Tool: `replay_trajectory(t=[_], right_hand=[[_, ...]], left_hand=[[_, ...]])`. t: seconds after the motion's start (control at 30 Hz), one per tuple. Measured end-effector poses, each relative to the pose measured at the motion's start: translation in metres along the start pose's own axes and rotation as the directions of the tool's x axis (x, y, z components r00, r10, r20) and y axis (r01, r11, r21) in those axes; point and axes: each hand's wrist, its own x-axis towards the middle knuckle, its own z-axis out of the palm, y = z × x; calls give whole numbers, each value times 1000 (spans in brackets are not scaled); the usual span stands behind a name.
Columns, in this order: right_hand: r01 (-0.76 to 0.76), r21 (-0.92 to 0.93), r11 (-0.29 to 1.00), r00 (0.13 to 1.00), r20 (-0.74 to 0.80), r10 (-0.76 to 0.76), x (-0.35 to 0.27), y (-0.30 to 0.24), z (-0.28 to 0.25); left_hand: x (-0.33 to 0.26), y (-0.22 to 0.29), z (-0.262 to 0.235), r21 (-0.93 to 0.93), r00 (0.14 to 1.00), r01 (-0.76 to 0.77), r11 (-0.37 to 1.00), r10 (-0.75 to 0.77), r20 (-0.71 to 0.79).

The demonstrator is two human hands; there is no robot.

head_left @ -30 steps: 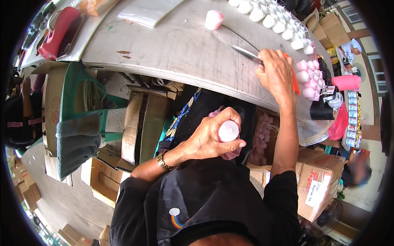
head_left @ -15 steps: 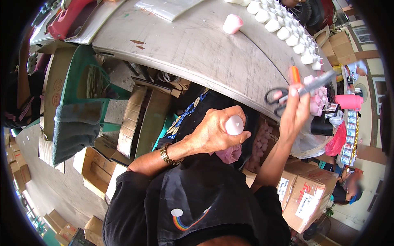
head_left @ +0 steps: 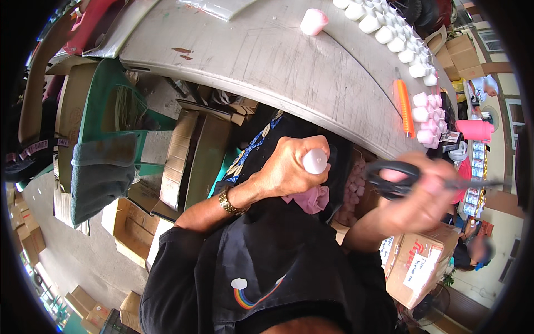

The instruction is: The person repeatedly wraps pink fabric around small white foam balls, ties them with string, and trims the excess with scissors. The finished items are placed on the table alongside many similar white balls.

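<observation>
My left hand (head_left: 289, 167), a watch on its wrist, is closed around a pale pink candle (head_left: 315, 161), with its round top facing up. It is held over my lap at the table's front edge. To the right, my right hand (head_left: 420, 192) grips black-handled scissors (head_left: 394, 179), the blades pointing right; the hand is blurred by motion. A pink cloth (head_left: 310, 199) lies beneath my left hand. On the table behind, one pink-and-white candle (head_left: 314, 22) stands alone.
Rows of white candles (head_left: 385, 35) with wicks line the table's (head_left: 233, 61) far right side. An orange-handled tool (head_left: 403, 108) lies beside a cluster of pink candles (head_left: 427, 118). A green chair (head_left: 111, 106) stands left; a cardboard box (head_left: 414, 267) sits at right.
My right hand has swung down and nearer with the scissors, away from the orange-handled tool. My left hand keeps hold of the candle, shifted only slightly.
</observation>
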Motion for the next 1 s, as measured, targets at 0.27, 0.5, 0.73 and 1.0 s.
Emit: replay_trajectory(t=[0.27,0.5,0.73,1.0], right_hand=[[-63,-153,986,995,61,73,-12,0,-1],[-140,-331,933,953,209,217,-19,14,-5],[-834,-90,545,494,320,808,-51,10,-58],[-996,11,85,71,670,739,-99,-4,-76]], left_hand=[[-7,1,3,-2,1000,-27,1000,27,6],[-5,8,0,78,994,90,993,-94,50],[-5,-2,-20,-340,952,283,897,-219,215],[-22,-10,-32,-307,894,447,841,-430,123]])
